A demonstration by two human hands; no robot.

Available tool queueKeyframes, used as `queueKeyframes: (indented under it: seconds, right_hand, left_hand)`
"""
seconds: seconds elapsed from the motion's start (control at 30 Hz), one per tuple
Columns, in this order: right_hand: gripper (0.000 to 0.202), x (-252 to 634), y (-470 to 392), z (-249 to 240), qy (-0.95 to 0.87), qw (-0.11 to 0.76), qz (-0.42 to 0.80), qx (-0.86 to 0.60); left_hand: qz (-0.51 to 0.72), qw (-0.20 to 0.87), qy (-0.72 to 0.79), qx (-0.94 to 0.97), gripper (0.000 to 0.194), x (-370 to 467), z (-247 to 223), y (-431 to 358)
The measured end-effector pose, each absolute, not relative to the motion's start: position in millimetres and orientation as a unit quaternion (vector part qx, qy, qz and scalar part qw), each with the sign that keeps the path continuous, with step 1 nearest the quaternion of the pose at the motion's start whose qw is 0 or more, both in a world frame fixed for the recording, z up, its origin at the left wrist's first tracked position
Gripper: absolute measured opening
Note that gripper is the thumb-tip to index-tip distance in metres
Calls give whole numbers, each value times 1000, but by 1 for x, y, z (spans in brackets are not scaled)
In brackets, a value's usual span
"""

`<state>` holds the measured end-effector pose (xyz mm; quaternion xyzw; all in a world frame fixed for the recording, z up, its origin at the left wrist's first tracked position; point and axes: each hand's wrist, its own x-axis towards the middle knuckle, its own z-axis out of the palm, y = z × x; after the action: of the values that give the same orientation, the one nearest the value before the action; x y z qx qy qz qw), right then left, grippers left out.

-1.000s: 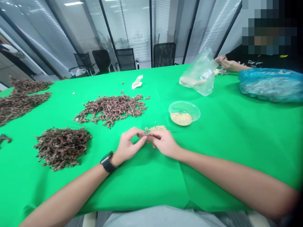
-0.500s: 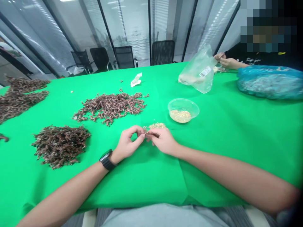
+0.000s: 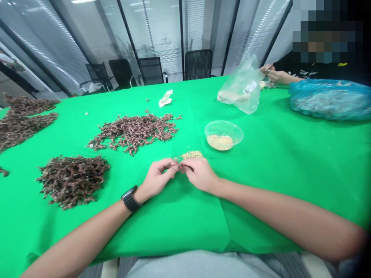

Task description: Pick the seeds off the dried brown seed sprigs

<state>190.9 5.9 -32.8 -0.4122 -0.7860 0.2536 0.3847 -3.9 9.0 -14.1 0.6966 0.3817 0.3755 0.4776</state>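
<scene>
My left hand (image 3: 158, 177) is closed in a pinch, with a dark watch on its wrist. Facing it, my right hand (image 3: 201, 173) pinches too, and the fingertips of both meet at a small brown piece (image 3: 179, 166). Fingers cover most of that piece, so its exact kind cannot be made out. Just beyond the right hand lies a little heap of tiny gold bead-like bits (image 3: 191, 154). More such bits are in a clear plastic bowl (image 3: 236, 135) farther to the right. Small knobbly brown pieces (image 3: 136, 131) are spread out ahead of my left hand.
A thick pile of brown pieces (image 3: 72, 179) stands at the left, with further piles (image 3: 26, 123) behind it. A clear bag (image 3: 242, 87), a blue bag (image 3: 330, 100) and a white scrap (image 3: 165, 99) rest on the green cloth (image 3: 275, 154). A co-worker's hands (image 3: 274, 74) are at far right.
Both hands stay in the same place, fingertips slightly shifted around the small brown piece, which shows less now. The whole view has moved very slightly.
</scene>
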Motion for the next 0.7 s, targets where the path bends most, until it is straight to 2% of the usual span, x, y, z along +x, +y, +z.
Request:
queueKeyframes:
  seconds: [0.3, 0.7]
  right_hand:
    - [20, 193, -1, -31, -847, 274, 82, -448]
    - [23, 195, 3, -31, -841, 265, 69, -467]
  left_hand:
    - [378, 587, 407, 589, 18, 5, -12, 7]
    - [362, 741, 373, 426, 17, 8, -7, 6]
